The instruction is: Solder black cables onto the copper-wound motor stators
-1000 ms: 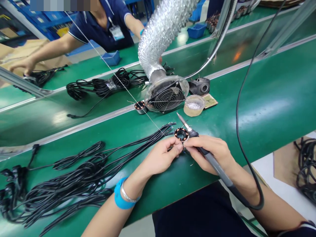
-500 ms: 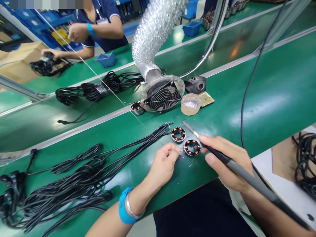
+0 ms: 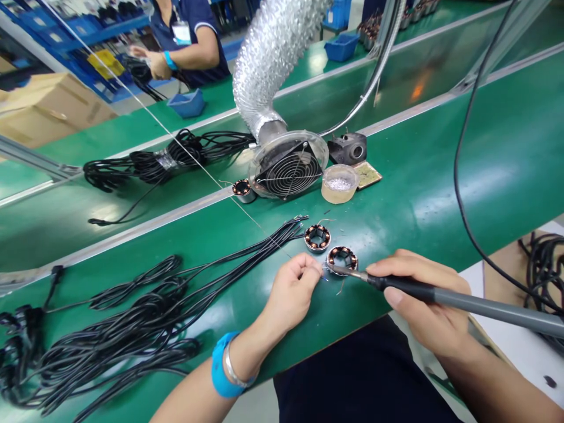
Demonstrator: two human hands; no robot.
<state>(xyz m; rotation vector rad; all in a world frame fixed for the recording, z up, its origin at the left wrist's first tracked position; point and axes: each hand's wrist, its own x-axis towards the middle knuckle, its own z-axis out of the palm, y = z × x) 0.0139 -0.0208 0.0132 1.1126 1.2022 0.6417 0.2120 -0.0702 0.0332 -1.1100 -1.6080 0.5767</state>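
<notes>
My right hand (image 3: pixel 423 294) grips a soldering iron (image 3: pixel 403 286) by its dark grip, and the metal tip lies over the near-left rim of a motor stator (image 3: pixel 348 254) with copper windings. Left of that ring, my left hand (image 3: pixel 297 291) is closed in a pinch on thin wires (image 3: pixel 324 271) running to the stator; the fingertips hide where they are held. A second stator (image 3: pixel 317 237) sits just behind, with a loose lead at its top. Bundled black cables (image 3: pixel 247 261) end in stripped tips beside it.
A fume extractor fan (image 3: pixel 291 170) on a silver duct (image 3: pixel 268 64) stands behind. Beside it are a solder tub (image 3: pixel 339 184), a sponge tray (image 3: pixel 368 175) and a third stator (image 3: pixel 243 190). More cables (image 3: pixel 163 158) lie farther back. A co-worker (image 3: pixel 189 47) handles a cable across the bench.
The soldering iron has swung from beside the rear stator down to the near one, its handle now flatter. My left hand stays put. The co-worker has lifted a cable bundle toward their body.
</notes>
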